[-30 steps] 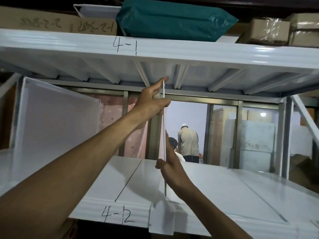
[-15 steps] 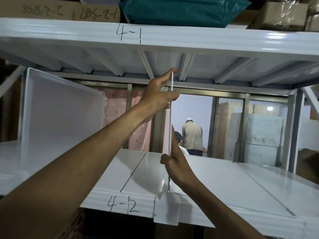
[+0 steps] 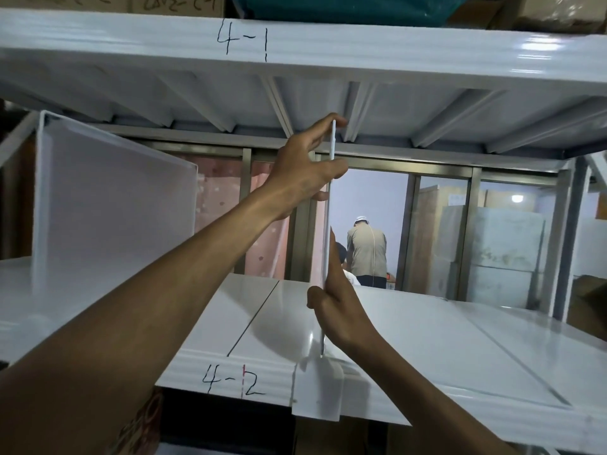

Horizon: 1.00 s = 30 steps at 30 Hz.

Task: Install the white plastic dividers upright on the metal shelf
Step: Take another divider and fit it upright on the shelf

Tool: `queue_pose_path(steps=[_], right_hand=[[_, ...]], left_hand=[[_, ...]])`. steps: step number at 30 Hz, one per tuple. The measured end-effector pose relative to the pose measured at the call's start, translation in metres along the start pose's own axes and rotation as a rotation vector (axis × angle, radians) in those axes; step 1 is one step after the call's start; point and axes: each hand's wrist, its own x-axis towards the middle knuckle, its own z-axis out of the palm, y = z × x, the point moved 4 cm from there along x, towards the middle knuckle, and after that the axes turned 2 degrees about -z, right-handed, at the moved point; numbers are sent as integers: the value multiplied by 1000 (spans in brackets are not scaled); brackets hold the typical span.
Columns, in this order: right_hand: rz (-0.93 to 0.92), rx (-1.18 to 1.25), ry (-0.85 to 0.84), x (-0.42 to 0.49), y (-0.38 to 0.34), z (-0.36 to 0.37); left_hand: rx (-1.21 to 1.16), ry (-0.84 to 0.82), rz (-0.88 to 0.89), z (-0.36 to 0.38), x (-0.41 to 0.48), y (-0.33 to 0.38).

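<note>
Standing edge-on to the camera, a thin white divider (image 3: 329, 205) runs upright between the lower shelf (image 3: 427, 336) and the underside of the upper shelf (image 3: 328, 47), so it shows as little more than a pale vertical line. The left hand (image 3: 307, 172) grips it near the top, thumb and fingers closed on its edge from either side, the index finger stretched up along it to just under the upper shelf's ribs. The right hand (image 3: 338, 313) holds it low down, palm flat against its right face, fingers pointing up and the thumb hooked round the near edge. The divider's foot meets the lower shelf at the front lip, where a white tab (image 3: 317, 392) hangs down over the lip just right of the handwritten mark "4-2" (image 3: 231, 382) (whether the tab is part of the divider I cannot tell). The upper shelf bears the mark "4-1" (image 3: 244, 39) on its front edge. Well to the left, a second divider (image 3: 111, 208) already stands upright on the same shelf, its broad face turned toward the camera. Boxes (image 3: 177, 3) and a teal package (image 3: 345, 8) sit on the upper shelf. Behind the rack, through a metal frame, a person in a white cap (image 3: 366, 247) stands with their back turned.
</note>
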Motion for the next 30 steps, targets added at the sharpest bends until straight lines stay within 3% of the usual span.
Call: queue_pose_path(steps=[30], right_hand=[[-72,26,24,-2,2,0]], left_hand=[[49,23,37,4,-1,7]])
